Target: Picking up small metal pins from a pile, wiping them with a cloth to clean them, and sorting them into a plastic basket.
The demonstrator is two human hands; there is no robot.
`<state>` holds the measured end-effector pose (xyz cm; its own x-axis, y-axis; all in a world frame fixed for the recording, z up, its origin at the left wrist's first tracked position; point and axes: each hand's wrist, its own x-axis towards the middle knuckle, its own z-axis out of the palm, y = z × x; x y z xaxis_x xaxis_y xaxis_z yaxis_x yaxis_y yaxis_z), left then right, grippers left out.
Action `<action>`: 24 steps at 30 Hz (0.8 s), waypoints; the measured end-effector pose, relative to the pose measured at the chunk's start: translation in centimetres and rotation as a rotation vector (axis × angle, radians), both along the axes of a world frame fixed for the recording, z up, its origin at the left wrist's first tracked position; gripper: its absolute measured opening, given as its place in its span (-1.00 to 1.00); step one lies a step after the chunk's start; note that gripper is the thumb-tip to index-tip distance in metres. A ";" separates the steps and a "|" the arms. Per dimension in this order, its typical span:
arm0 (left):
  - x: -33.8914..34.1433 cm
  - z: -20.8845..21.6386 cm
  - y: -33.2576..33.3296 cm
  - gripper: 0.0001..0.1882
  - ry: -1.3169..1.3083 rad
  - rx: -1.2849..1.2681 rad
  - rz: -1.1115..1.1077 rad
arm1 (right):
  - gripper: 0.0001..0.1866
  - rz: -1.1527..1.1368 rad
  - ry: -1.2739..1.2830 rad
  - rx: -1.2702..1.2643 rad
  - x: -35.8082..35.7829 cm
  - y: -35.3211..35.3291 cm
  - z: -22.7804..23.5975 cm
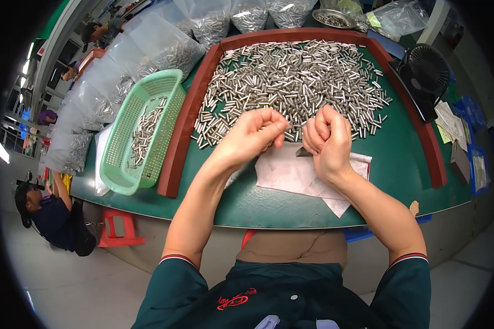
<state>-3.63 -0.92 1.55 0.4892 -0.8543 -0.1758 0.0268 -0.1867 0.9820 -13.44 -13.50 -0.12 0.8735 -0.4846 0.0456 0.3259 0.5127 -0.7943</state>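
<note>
A large heap of short metal pins point(296, 77) covers the green tabletop in front of me. Both of my hands are raised at the near edge of that heap, a small gap apart. My left hand point(256, 133) is closed, thumb against curled fingers; whatever it may hold is hidden. Curled into a loose fist, my right hand point(330, 140) also hides anything inside it. Just beside its fingers shows a small dark grey piece point(303, 152), and I cannot tell whether the hand touches it. Below the hands lies a stained white cloth point(291, 175).
A dark red wooden frame point(189, 120) borders the pins. To the left stand a green perforated basket point(113, 151) partly filled with pins and several clear bags of pins point(164, 46). A black fan point(425, 68) sits at right. Another person point(55, 214) is far left, near a red stool point(119, 229).
</note>
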 end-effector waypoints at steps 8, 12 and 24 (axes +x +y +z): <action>-3.2 -1.8 -0.1 -0.89 -0.913 0.213 -0.068 | -0.64 -0.023 -0.059 0.076 0.0 -0.4 0.2; -3.1 -1.4 -0.1 -0.88 -0.860 0.225 -0.116 | -0.62 -0.030 -0.034 0.107 -0.1 -0.3 -0.2; -2.9 -1.4 -0.5 -0.89 -0.866 0.245 -0.095 | -0.63 0.007 -0.037 0.162 0.0 -0.5 -0.1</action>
